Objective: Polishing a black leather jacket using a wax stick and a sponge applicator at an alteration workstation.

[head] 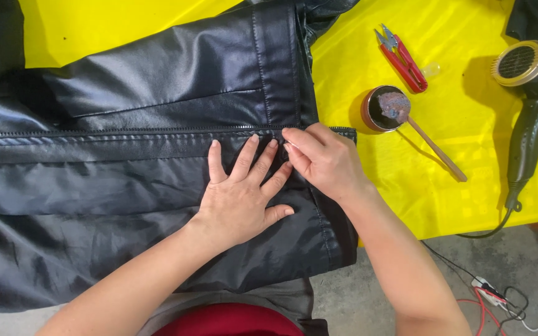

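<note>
A black leather jacket (157, 93) lies spread over a yellow table cover (468, 143), its zipper (94, 132) running left to right. My left hand (244, 193) lies flat on the jacket with fingers spread, just below the zipper's right end. My right hand (322, 158) is beside it, fingers pinched on the jacket's edge near the zipper end. Whether something small is held in those fingers cannot be told.
To the right on the yellow cover are red thread snips (401, 59), a small round tin of glue (385, 108) with a wooden stick (437, 149) in it, and a black hair dryer (530, 93). Its cord and other wires (499, 292) lie on the grey floor.
</note>
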